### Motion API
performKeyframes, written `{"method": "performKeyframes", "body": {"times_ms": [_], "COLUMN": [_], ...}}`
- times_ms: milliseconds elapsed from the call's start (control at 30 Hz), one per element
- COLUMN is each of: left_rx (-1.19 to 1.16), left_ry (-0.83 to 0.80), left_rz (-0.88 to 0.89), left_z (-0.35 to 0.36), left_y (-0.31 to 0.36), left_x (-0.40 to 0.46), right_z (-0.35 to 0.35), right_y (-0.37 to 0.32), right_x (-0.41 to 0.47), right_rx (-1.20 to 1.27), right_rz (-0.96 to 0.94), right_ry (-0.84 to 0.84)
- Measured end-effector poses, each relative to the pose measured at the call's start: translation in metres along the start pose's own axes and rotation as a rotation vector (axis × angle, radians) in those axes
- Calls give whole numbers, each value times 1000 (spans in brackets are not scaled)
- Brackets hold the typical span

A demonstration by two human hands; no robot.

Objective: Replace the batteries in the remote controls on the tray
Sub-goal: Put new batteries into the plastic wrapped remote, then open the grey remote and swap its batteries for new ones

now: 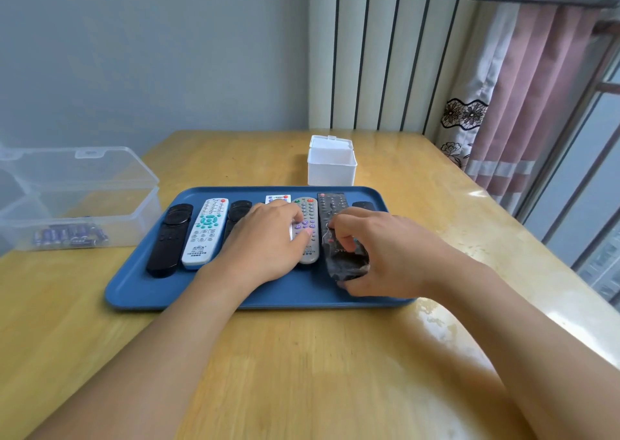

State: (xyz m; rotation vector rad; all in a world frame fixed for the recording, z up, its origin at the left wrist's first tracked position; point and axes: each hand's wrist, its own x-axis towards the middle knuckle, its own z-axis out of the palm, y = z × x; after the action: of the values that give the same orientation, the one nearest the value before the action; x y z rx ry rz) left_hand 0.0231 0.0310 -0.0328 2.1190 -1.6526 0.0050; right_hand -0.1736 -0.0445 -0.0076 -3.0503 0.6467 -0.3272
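On blue tray point(141, 292), mid-tabletop point(302, 355): remotes lined up side by side. Left hand point(265, 241) flat, fingers relaxed on grey remote point(307, 235), probably steadying the row. Right hand point(379, 255) pinching plastic-wrapped black remote point(339, 235) at near end, likely to lift it out. Fresh batteries point(72, 235) waiting in clear box point(80, 198), left.

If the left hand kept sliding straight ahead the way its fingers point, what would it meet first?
The left hand points up and right across the tray. Its fingertips already rest on the grey remote; going on, they would probably cross it and reach the wrapped black remote beside it. Depth is unclear.
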Motion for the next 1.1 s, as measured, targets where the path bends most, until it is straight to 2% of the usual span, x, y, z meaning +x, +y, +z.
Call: {"method": "performKeyframes", "body": {"times_ms": [233, 433, 500, 633, 833, 933, 1100], "left_rx": [46, 10, -1, -9, -38, -55, -52], "left_ry": [-34, -60, -74, -88, -147, -161, -160], "left_rz": [38, 46, 33, -1, -1, -9, -7], "left_z": [-7, -10, -12, -16, -16, -16, -15], "left_y": [-1, -6, -10, -24, -32, -33, -33], "left_x": [-1, 1, 2, 3, 4, 3, 3], "right_z": [6, 9, 6, 1, -5, -8, -3], "right_y": [6, -4, -15, -40, -44, -44, -28], "right_x": [4, 19, 33, 64, 78, 75, 72], "right_rx": [194, 305, 255, -19, -71, -98, 66], "right_rz": [42, 94, 116, 142, 146, 128, 248], "right_ry": [-45, 183, 118, -179, -207, -168, 83]}}
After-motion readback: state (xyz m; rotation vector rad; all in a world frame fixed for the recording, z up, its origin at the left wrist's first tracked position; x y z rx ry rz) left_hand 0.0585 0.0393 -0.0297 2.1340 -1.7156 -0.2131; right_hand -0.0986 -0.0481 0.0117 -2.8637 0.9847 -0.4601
